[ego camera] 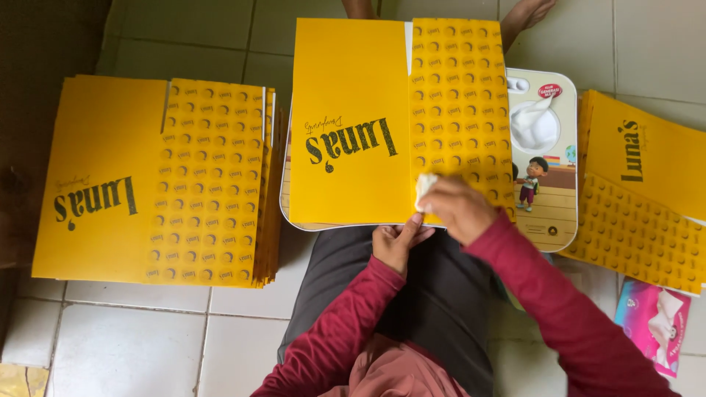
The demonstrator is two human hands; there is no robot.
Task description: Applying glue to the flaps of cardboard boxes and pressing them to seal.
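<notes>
- Right hand (457, 208) is pinching a small white cloth (424, 185), pressing it on the yellow flat box (349, 121) over the lap tray (548, 220).
- Left hand (396, 241) is lying half-open under the box's near edge, holding nothing.
- Stacks are waiting: left pile (147, 180), right pile (640, 184); which one is finished, I cannot tell.

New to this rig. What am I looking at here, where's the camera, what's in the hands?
There is no machine: one camera worn on a person's head looks down at their own two bare hands. They sit on a tiled floor with a small lap table before them. On it lies a flat yellow folded card. The right hand presses a small white wad on the card's patterned flap. The left hand rests at the card's near edge. Stacks of similar cards lie left and right; a pink tissue pack lies at right.
</notes>
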